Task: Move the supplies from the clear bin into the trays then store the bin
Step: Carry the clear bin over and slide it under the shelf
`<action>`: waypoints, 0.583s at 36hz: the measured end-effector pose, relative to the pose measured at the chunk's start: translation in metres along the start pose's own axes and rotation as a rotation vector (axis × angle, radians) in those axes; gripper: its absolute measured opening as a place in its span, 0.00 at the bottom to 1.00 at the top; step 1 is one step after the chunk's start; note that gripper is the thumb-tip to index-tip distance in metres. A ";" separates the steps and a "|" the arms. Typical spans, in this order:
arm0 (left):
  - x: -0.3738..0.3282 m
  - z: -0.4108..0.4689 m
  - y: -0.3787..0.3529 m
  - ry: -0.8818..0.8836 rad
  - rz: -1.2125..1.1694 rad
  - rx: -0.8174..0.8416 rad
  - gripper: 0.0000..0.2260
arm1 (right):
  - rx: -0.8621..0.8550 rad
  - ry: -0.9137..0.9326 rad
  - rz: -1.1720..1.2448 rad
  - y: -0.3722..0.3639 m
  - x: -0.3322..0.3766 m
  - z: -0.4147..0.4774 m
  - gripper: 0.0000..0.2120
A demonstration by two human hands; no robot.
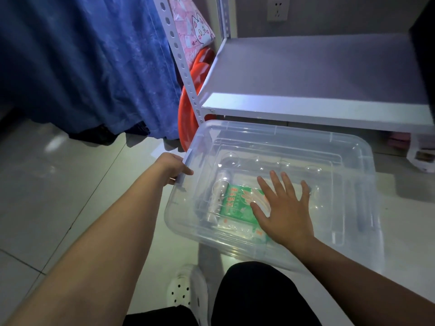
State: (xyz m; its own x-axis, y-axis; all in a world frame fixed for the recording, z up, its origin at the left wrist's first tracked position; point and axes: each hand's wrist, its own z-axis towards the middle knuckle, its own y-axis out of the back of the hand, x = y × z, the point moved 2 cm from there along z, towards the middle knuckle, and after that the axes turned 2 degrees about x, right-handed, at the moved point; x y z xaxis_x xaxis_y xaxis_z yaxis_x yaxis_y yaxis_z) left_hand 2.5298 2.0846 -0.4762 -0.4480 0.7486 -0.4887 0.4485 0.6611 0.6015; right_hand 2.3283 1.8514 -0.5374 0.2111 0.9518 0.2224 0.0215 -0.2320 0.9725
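As a person crouches on a tiled floor (70, 184) before a white shelf unit (317, 107), the clear bin (353, 156) sits on the floor directly ahead, its long axis running left to right across the view and its far side just in front of the lowest shelf. The left hand (173, 168) is closed around the latch on the bin's left end, thumb on top. The right hand (284, 208) is open, fingers spread and palm down, over the middle of the bin (whether it rests on a lid or reaches inside cannot be told through the clear plastic). Beneath it lies a green packet (237, 203), with a pale roll-like item (219, 196) just beside it to the left; both sit toward the near-left part of the bin. The right hand is the nearer of the two to these supplies, nearly above the packet, so it seems the likelier one to lift them out. No trays are in view, and the bin is not yet emptied.
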 end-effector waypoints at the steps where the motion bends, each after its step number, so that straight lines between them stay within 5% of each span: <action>1: -0.003 -0.002 -0.004 -0.018 0.041 -0.033 0.14 | -0.003 -0.001 0.005 0.001 0.000 0.000 0.33; 5: -0.035 -0.033 -0.033 -0.405 0.353 -0.475 0.17 | 0.014 0.003 0.005 0.001 0.000 0.000 0.33; 9: -0.061 -0.066 -0.097 -0.785 0.442 -0.430 0.26 | 0.008 0.000 0.056 0.003 -0.003 0.001 0.32; 13: -0.036 -0.079 -0.163 -0.698 0.585 -0.293 0.25 | -0.035 -0.131 0.153 0.011 -0.009 -0.008 0.29; 21: -0.010 -0.071 -0.192 -0.687 0.685 -0.401 0.28 | -0.227 -0.395 0.304 0.044 -0.099 -0.070 0.26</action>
State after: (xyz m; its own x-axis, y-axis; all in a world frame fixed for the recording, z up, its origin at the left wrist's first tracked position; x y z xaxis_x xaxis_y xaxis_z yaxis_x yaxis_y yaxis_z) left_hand 2.3932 1.9469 -0.5415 0.3963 0.9070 -0.1425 0.0951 0.1138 0.9889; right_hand 2.2403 1.7603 -0.5114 0.5268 0.6906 0.4955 -0.2996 -0.3947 0.8686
